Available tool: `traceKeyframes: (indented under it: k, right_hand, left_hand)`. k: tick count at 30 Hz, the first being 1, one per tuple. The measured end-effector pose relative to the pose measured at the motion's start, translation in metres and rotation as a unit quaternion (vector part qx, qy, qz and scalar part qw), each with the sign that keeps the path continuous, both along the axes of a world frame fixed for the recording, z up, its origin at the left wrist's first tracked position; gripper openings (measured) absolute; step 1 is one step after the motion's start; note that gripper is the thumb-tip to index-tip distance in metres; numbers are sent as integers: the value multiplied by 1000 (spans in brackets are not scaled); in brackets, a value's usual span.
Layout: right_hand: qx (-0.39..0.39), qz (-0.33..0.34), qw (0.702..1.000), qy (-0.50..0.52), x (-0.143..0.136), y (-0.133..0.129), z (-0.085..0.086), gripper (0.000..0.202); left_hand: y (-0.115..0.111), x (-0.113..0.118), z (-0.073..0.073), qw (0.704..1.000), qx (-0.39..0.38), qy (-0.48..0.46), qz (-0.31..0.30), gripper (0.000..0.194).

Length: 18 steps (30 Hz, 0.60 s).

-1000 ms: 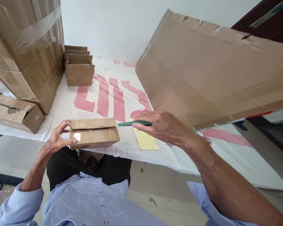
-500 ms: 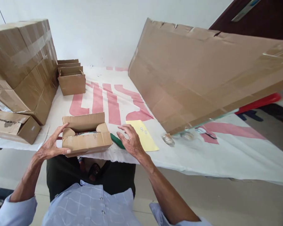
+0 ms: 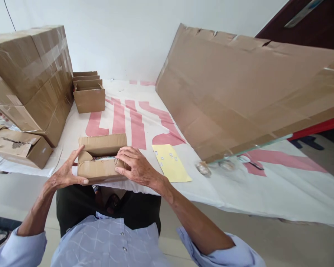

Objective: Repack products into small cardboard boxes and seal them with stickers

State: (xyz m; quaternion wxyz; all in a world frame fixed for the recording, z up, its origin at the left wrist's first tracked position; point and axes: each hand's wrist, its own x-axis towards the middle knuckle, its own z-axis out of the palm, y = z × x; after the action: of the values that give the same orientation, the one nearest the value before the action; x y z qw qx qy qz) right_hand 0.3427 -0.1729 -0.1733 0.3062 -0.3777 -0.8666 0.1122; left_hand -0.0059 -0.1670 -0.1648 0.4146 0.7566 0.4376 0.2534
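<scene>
We've got the small cardboard box (image 3: 100,170) open at the tabletop (image 3: 225,189)'s front edge, back flap (image 3: 103,144) up. Our left hand (image 3: 66,173) pinches its left end between thumb and fingers; our right hand (image 3: 140,170) curls over the right end (can't tell if it's really gripping). A yellow sheet (image 3: 171,168) lies nearby.
</scene>
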Motion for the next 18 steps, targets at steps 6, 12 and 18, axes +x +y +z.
traceKeyframes:
  k: [6,12,18]
  right_hand:
    - [-24,0,997,72,1,-14,18,8]
    - [-51,-11,998,33,-10,-23,45,3]
    - [-88,16,995,-36,-75,-11,53,11]
  left_hand:
    - [-3,6,1,998,40,43,-4,135]
    - [-4,8,-8,998,52,28,4,115]
    - [-8,12,-11,998,65,5,6,95]
